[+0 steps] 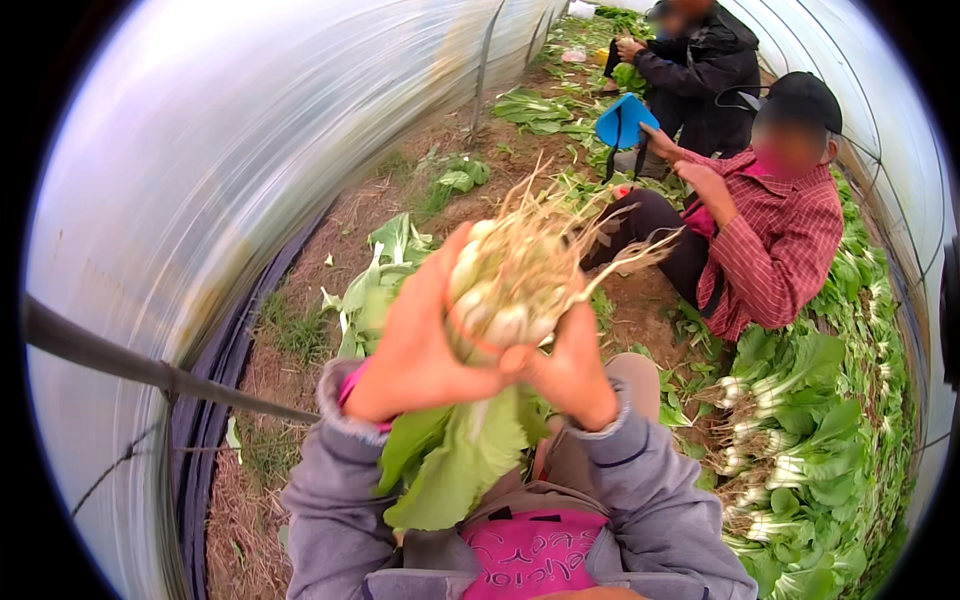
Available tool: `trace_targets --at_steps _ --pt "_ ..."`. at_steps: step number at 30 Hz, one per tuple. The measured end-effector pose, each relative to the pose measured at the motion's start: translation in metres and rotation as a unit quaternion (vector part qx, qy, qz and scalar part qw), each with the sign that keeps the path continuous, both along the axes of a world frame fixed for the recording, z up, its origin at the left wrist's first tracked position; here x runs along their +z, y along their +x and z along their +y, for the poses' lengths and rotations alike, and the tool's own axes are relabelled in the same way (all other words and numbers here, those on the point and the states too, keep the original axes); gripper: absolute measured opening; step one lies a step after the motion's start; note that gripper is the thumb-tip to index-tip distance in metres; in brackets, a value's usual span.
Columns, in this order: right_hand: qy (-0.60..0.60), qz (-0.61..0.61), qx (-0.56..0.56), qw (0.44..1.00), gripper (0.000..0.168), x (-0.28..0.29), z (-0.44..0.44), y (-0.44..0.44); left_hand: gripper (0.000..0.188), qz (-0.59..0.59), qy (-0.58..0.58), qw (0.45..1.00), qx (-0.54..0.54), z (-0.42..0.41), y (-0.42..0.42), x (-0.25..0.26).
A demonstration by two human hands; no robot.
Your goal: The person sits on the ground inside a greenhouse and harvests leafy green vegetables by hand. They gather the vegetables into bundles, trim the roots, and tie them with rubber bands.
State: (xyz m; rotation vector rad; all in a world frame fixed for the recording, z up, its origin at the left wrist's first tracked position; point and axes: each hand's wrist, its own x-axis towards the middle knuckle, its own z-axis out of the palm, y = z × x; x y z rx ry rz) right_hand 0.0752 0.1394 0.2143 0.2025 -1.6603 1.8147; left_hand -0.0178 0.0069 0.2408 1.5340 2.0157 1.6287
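Observation:
Both my hands hold up a bundle of leafy greens [502, 322] with white stem bases and tan roots, roots facing up and away from me. An orange-red band circles the white stems. My left hand [420, 345] grips the bundle's left side, my right hand [574, 360] its right side; the thumbs nearly meet below the band. The green leaves [465, 465] hang down towards my lap. Some of the fingers are hidden behind the bundle.
Loose leaves [367, 292] lie on the soil beyond my left hand. Rows of pulled greens [787, 450] lie at the right. Two people sit ahead; the nearer person [772, 240] holds a blue object [626, 120]. Plastic tunnel walls [165, 150] and a metal pole [225, 396] border the left.

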Motion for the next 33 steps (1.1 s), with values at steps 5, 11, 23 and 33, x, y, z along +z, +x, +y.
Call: trace_targets --at_steps 5,11,23,33 --pt "0.165 -0.058 -0.074 0.982 0.102 0.005 0.034 0.026 0.113 -0.204 0.033 0.97 -0.124 0.043 0.017 -0.01" --pt "0.323 -0.135 -0.092 0.932 0.092 -0.02 0.058 0.04 0.125 -0.254 0.107 0.947 -0.163 0.072 0.02 -0.077" --pt "0.252 -0.129 -0.058 0.957 0.04 -0.032 0.063 0.011 0.065 -0.538 0.175 0.806 -0.175 0.036 0.0 -0.138" --pt "0.445 -0.104 -0.128 0.88 0.011 -0.019 0.038 -0.017 0.066 -0.589 0.148 0.764 -0.22 0.03 -0.004 -0.135"
